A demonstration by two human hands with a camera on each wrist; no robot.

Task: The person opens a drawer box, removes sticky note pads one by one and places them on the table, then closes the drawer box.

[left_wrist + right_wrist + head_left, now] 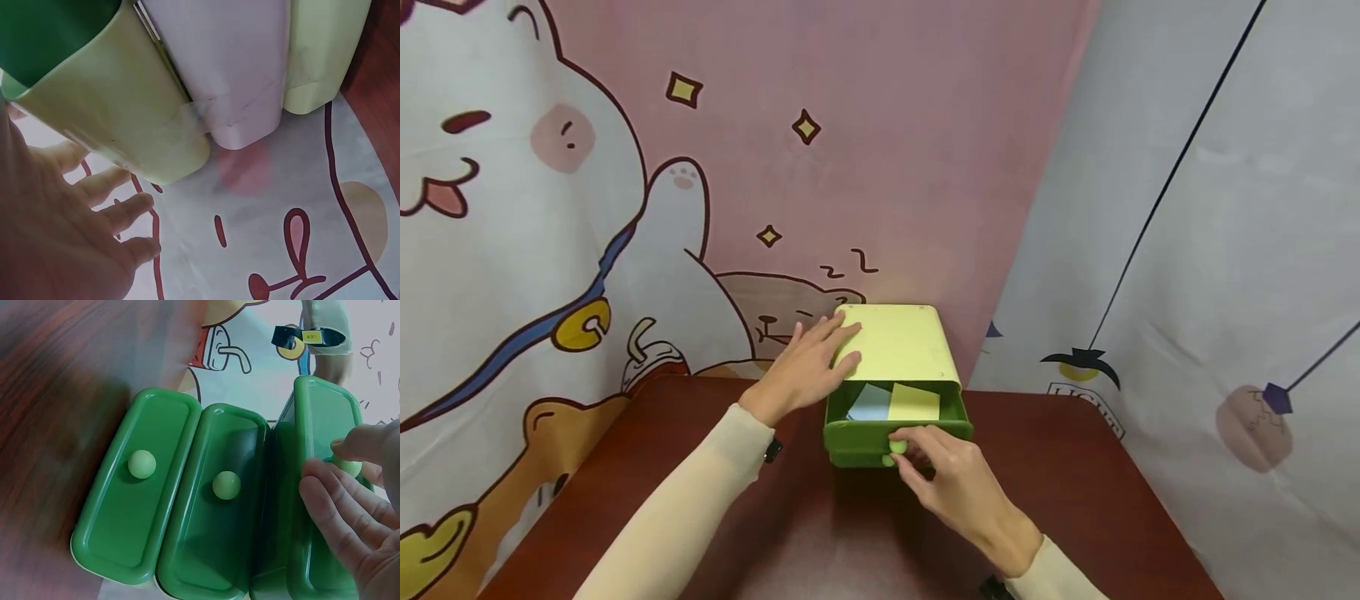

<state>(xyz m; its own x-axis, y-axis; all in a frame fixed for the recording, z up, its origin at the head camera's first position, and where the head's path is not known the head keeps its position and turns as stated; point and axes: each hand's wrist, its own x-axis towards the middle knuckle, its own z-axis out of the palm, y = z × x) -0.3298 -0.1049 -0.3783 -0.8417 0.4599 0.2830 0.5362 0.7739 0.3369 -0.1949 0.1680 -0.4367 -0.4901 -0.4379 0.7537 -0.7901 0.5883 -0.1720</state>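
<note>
A small drawer cabinet (pixel 898 342) with a pale yellow top stands on the table. Its top drawer (pixel 857 435), green, is pulled partway out, showing a blue paper (pixel 871 403) and a yellow paper (pixel 913 402) inside. My right hand (pixel 955 475) pinches that drawer's round light-green knob (pixel 347 467) between thumb and fingers. Spread over the cabinet's upper left edge, my left hand (pixel 801 362) rests with fingers extended. The right wrist view shows the middle drawer (pixel 219 556) and bottom drawer (pixel 119 531) pushed in, each with a round knob.
The dark red-brown table (pixel 1045 475) extends around the cabinet. Behind it hangs a cartoon-printed cloth (pixel 910 167). In the left wrist view, the cabinet's middle shell (pixel 231 75) is pink, between two pale yellow ones.
</note>
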